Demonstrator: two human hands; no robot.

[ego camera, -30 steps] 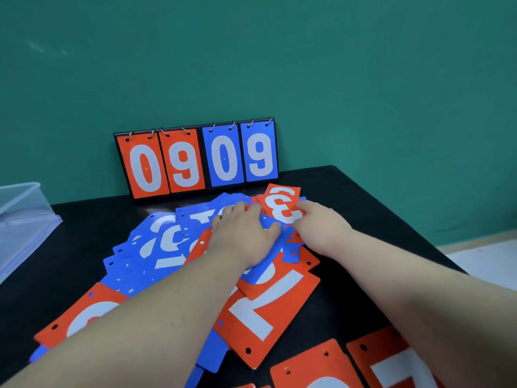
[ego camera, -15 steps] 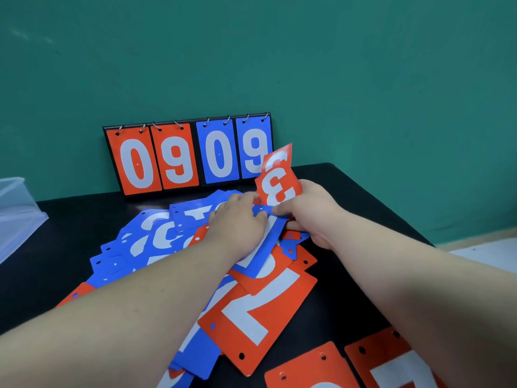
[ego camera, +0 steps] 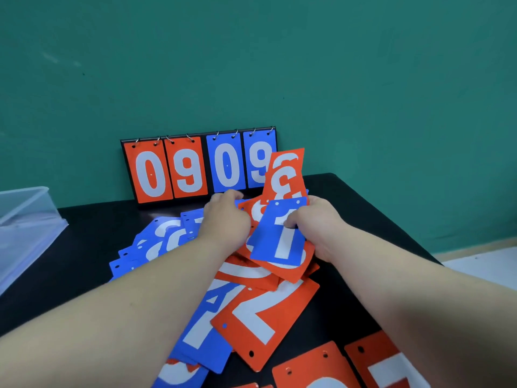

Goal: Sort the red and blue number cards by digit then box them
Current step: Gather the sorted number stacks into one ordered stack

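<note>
My right hand [ego camera: 316,222] grips a small bunch of cards lifted off the pile: red 3 cards [ego camera: 286,177] standing up at the back and a blue 1 card [ego camera: 279,233] in front. My left hand [ego camera: 226,219] lies with curled fingers on the pile beside them; its fingertips are hidden. Loose cards spread over the black table: a fan of blue cards [ego camera: 156,245] to the left, a blue 4 [ego camera: 209,312] and a red 2 [ego camera: 265,309] nearer me.
A flip scoreboard [ego camera: 195,166] reading 0 9 0 9 stands against the green wall. A clear plastic box [ego camera: 25,219] sits at the table's left edge. More red cards [ego camera: 330,368] lie at the near right. The table's right edge [ego camera: 391,219] drops to the floor.
My right hand picked up the red 3 cards, raised them upright and added a blue 1 card in front. My left hand shifted up and back on the pile. The camera view moved.
</note>
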